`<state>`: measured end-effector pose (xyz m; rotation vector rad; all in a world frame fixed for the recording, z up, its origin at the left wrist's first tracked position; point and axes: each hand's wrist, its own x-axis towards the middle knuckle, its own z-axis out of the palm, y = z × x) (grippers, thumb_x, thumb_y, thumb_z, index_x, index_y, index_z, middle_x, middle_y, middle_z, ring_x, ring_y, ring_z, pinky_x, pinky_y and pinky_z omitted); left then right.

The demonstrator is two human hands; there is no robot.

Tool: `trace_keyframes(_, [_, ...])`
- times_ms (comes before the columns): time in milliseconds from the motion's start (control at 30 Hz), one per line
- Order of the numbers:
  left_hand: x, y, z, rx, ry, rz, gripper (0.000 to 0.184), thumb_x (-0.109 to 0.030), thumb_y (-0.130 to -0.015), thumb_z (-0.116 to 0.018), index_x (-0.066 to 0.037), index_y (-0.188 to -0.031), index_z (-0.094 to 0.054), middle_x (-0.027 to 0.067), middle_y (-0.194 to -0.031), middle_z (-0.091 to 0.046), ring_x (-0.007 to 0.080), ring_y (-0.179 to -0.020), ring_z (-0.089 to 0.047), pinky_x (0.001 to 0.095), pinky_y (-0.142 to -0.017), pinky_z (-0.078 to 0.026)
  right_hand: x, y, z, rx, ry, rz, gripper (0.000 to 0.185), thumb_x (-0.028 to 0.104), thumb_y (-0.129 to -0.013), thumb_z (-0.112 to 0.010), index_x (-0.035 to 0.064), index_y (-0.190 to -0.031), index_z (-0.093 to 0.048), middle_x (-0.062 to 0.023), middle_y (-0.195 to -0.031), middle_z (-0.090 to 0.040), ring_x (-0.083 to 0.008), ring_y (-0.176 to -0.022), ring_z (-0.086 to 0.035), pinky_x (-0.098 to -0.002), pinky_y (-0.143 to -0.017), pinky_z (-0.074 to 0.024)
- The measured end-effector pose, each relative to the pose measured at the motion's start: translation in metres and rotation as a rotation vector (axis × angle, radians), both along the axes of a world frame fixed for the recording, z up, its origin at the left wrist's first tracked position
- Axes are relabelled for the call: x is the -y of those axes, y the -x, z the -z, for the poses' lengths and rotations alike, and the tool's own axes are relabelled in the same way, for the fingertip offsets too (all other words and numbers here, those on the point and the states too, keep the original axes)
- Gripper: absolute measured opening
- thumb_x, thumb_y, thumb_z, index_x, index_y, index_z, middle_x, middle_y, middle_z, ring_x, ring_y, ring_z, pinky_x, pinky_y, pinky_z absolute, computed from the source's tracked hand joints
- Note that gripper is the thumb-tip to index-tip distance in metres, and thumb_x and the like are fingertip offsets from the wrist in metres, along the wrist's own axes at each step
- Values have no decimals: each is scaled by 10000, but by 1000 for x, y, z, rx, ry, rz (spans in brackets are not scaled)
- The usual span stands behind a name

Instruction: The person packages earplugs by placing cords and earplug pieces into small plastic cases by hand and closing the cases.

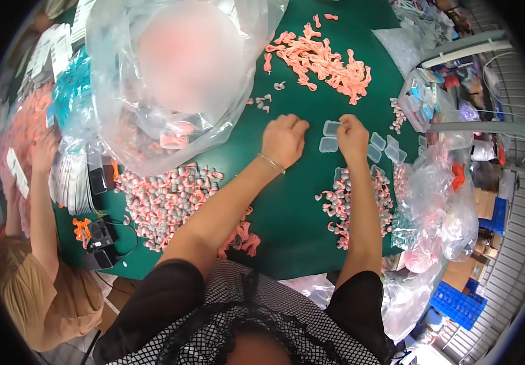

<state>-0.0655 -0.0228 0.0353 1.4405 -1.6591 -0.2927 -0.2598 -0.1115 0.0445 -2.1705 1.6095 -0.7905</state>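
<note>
My left hand (285, 141) is over the green table, its fingers curled together; whatever they may hold is hidden. To its right, my right hand (353, 139) has its fingers pinched at the edge of a small clear plastic case (330, 143) that lies open. I cannot make out what is in that pinch. More open clear cases (395, 150) lie to the right of this hand. Beneath my right forearm is a heap of small pink-and-grey earbud-like pieces (336, 210). A larger heap of the same pieces (168, 204) spreads left of my left forearm.
Bundled coral cords (323, 61) lie at the far side of the green table (286, 225). A large clear plastic bag (110, 79) stands at the back left. Clear bags (435, 201) line the right edge. At left, another person's hand (44, 149) touches a coral pile.
</note>
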Motion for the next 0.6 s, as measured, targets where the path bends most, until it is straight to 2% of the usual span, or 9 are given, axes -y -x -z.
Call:
trace_keyframes(100, [5,-30,-18,212,3,-299,319,-25,-673,-686,-106,-978,-637,67,-969,-603,290,-881,-587,416,-765,-473,-3,-11,5,-53,-75,33,164,75,-775,-608,57,-932,-652,-128,-809,-643,-310,-735,-647,-414,-672,-514])
trace_keyframes(133, [11,-39,-10,273,-23,-345,328,-51,-668,-722,-110,-982,-647,59,-963,-592,283,-870,-589,412,-755,-486,-6,-15,4,-88,-114,48,156,81,-778,-608,65,-926,-655,-127,-817,-644,-309,-749,-647,-418,-684,-515])
trace_keyframes(200, [15,-51,-2,288,-186,-349,283,-64,-696,-726,-106,-970,-667,65,-926,-589,281,-879,-592,408,-747,-501,-9,-19,4,-71,-138,58,148,88,-777,-614,69,-917,-657,-126,-822,-644,-311,-759,-645,-420,-693,-514])
trace_keyframes(267, [18,-59,4,328,-187,-341,249,-68,-710,-723,-101,-953,-675,70,-909,-589,279,-878,-594,406,-743,-506,-8,-16,8,-65,-155,92,139,95,-777,-619,73,-908,-659,-125,-827,-645,-313,-770,-644,-423,-702,-513])
trace_keyframes(367, [20,-61,5,346,-132,-287,187,-88,-721,-730,-82,-902,-685,79,-871,-585,281,-865,-594,404,-735,-507,-7,0,14,65,59,-7,110,98,-804,-617,79,-900,-668,-109,-814,-647,-288,-748,-645,-406,-690,-513])
trace_keyframes(467, [16,-60,-1,348,-76,-253,159,-94,-730,-728,-79,-865,-646,75,-878,-575,282,-846,-581,416,-721,-498,-1,20,1,138,-32,76,101,88,-807,-614,84,-889,-672,-108,-802,-649,-272,-737,-651,-392,-678,-514])
trace_keyframes(533, [14,-59,0,354,-93,-189,141,-88,-742,-719,-76,-855,-636,77,-885,-583,291,-828,-591,416,-732,-501,18,49,5,132,50,116,101,94,-807,-618,97,-887,-679,-105,-792,-650,-263,-726,-653,-379,-666,-514])
trace_keyframes(600, [11,-57,1,359,-102,-175,135,-80,-746,-713,-76,-857,-637,80,-887,-591,296,-824,-600,412,-740,-505,43,86,6,9,181,272,109,113,-822,-613,109,-902,-686,-97,-804,-660,-270,-731,-656,-369,-657,-515])
